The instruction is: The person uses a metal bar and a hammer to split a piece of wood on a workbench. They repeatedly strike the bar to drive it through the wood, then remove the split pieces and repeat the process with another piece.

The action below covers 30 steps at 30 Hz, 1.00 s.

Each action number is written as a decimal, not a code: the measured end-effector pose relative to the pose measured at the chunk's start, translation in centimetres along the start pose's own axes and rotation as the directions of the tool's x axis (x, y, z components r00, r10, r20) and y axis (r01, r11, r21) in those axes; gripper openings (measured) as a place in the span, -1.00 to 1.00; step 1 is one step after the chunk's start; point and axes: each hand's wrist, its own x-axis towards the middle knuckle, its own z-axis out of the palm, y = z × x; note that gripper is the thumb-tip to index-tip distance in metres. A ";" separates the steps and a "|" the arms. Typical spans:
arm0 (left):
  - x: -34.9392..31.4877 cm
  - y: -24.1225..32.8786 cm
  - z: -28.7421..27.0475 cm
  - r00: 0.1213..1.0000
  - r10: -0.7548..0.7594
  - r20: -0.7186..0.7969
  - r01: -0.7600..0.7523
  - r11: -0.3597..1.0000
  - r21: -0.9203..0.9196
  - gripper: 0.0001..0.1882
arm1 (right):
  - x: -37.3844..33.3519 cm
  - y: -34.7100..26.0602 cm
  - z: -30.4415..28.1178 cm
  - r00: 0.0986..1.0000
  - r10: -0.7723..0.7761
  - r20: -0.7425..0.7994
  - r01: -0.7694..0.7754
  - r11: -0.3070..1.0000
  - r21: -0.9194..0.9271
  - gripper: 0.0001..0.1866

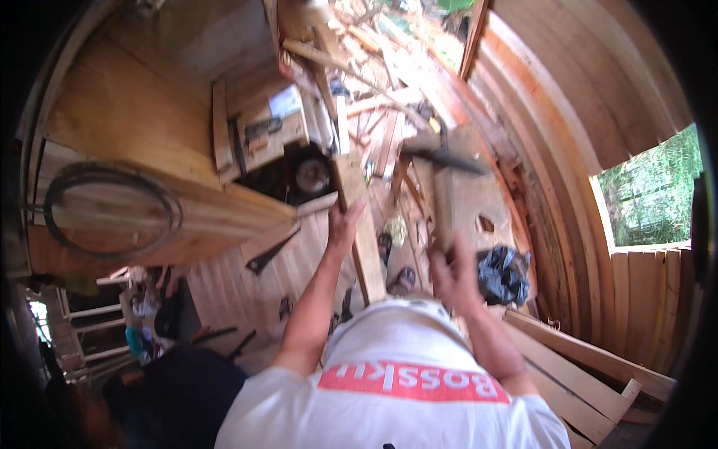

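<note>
The left hand (pixel 343 230) is partly curled on the left edge of a wooden beam (pixel 362 243), thumb over its face; the beam runs from beside the machine's wheel (pixel 312 176) to the person's white shirt (pixel 396 344). The right hand (pixel 454 275), blurred, seems closed round the handle of a dark-headed tool (pixel 444 206), above a wooden board (pixel 490 198) whose near right corner has a black plastic bag (pixel 502 275) by it.

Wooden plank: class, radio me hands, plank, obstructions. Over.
Left hand on wooden plank; right hand blurred, grip unclear. Plank points forward. Black bag off right, not touching plank.
</note>
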 end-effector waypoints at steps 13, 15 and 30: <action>1.7 2.0 0.5 0.988 0.155 0.006 -0.155 0.988 0.020 -0.70 | 1.3 3.0 3.2 0.996 -0.047 0.078 0.062 0.976 -0.207 -0.70; -0.7 2.7 1.6 1.000 0.010 0.004 -0.010 0.999 -0.053 -0.70 | -0.2 -0.3 1.5 0.995 -0.040 -0.093 0.056 0.982 0.180 -0.87; -0.8 3.6 1.3 0.988 -0.148 0.032 0.149 0.989 -0.015 -0.57 | 1.8 -1.9 0.6 0.972 -0.210 -0.102 0.219 0.971 0.090 -0.88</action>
